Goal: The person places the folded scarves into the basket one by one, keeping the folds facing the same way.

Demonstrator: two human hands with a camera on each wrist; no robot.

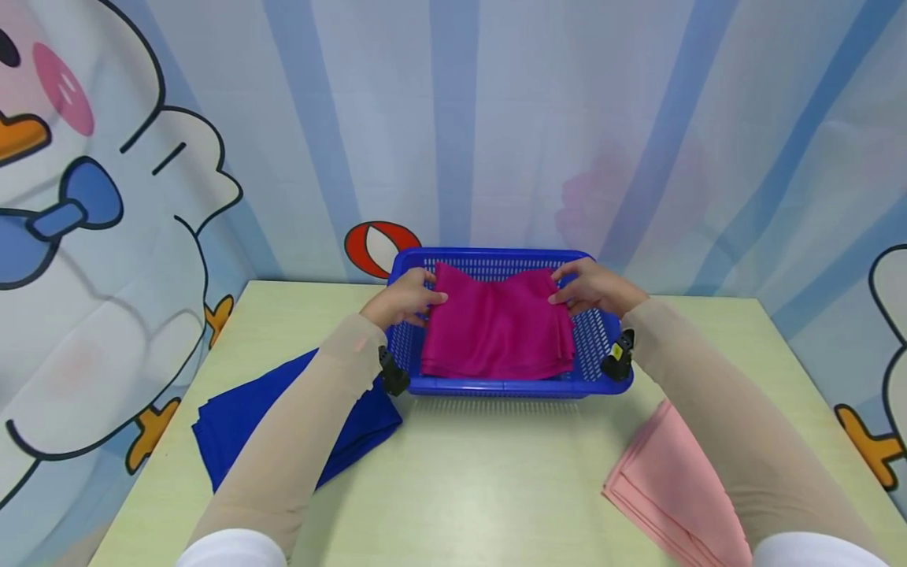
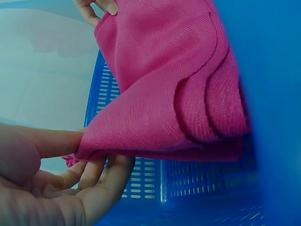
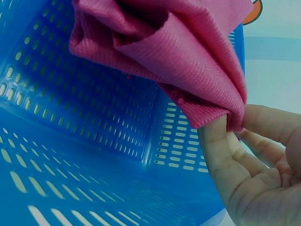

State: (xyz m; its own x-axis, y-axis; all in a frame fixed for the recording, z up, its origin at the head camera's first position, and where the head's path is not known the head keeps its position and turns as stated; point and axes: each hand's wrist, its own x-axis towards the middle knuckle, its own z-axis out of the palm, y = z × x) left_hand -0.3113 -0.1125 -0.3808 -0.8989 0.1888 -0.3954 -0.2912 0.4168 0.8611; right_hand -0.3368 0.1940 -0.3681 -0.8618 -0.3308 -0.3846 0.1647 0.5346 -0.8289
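A folded magenta cloth point(image 1: 496, 331) hangs between both hands inside the blue plastic basket point(image 1: 520, 386). My left hand point(image 1: 405, 298) pinches its upper left corner, thumb on top and fingers beneath, as the left wrist view shows. At the opposite corner my right hand point(image 1: 591, 287) pinches the cloth between thumb and fingers. The cloth sags between the two grips, and its layered lower edge lies near the basket's front wall. In the right wrist view the slotted basket floor point(image 3: 94, 103) shows below the raised fabric point(image 3: 183, 56).
A folded dark blue cloth point(image 1: 248, 409) lies on the table point(image 1: 468, 488) at the left, partly under the left forearm. At the right front lies a folded pink cloth point(image 1: 673, 488), partly covered by the right forearm. A printed curtain point(image 1: 510, 134) hangs behind the table.
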